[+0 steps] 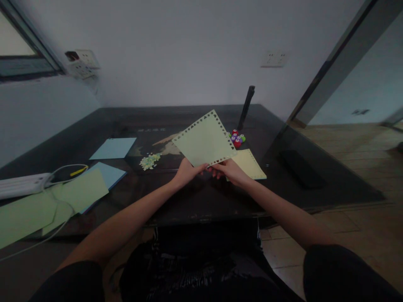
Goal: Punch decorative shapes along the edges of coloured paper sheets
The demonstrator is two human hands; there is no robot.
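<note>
Your left hand (188, 171) and right hand (229, 170) both grasp one pale green sheet (204, 140) near its lower corner, small dark cutouts lining three edges. Right of that sheet are one yellow sheet (248, 164), one cluster of colored pieces (236, 139), too small to count surely, and one black stick (246, 107). Left of it lie one confetti pile (150, 161) and one separate blue sheet (113, 148).

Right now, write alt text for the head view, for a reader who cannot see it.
Two bare hands, left and right, hold a pale green sheet with punched edges above a dark table. Paper scraps and more sheets lie around.
</note>
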